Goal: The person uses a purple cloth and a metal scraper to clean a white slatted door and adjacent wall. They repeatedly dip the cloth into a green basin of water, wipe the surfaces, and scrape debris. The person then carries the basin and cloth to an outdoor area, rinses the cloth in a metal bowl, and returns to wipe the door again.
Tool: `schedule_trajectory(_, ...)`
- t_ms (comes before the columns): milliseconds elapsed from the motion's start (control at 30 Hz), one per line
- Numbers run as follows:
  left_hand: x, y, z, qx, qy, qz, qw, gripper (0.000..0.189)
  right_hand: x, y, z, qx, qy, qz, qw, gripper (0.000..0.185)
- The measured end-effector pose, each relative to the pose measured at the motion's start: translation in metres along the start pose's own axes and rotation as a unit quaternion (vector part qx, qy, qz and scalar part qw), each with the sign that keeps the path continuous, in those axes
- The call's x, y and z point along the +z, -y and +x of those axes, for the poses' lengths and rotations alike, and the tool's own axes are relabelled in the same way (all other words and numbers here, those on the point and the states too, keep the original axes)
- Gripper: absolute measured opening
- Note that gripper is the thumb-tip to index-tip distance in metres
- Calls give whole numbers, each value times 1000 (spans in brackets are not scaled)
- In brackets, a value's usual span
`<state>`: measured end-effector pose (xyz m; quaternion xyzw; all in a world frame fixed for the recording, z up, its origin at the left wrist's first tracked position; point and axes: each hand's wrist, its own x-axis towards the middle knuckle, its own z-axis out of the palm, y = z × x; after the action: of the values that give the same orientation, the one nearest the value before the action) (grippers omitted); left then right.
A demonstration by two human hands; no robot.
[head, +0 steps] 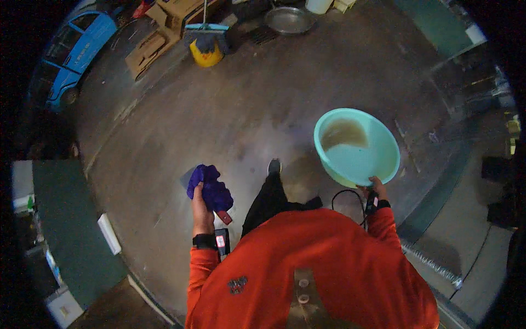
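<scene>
My left hand grips a bunched purple cloth, with the thumb pressed on top. From under the cloth stick out a flat grey blade and a reddish handle with rivets; they look like one cleaver, though the cloth hides the middle. On the other side, my right hand holds the near rim of a mint-green plastic basin. The basin is tilted, and a brownish patch lies on its inner far side; I cannot tell whether that is water or shadow.
A push broom stands by a yellow dustpan-like object ahead. Cardboard lies left of it, and a metal pan sits beyond. A blue van is far left. Green-topped tables flank the brown floor.
</scene>
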<state>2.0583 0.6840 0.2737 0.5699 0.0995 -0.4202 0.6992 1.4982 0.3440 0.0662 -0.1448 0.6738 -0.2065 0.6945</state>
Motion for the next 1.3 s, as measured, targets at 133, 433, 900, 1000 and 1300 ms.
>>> schedule_trajectory(133,46,-21,57,-21,42,15,999,40,46,69,30,-120,-27,-37,992,29)
schedule_trajectory(433,126,-53,135,14,30,12,999,45,168,203,46,-136,-42,-259,955,41)
schedule_trajectory(900,146,-50,140,-7,-127,-87,988,44,427,409,128,-195,-42,-497,844,22)
schedule_trajectory(1000,159,-58,134,-13,-113,-98,989,45,461,457,111,-354,-22,-714,604,18)
schedule_trajectory(1300,227,-95,156,-8,-171,-105,980,51,605,595,131,-518,-132,-828,168,22)
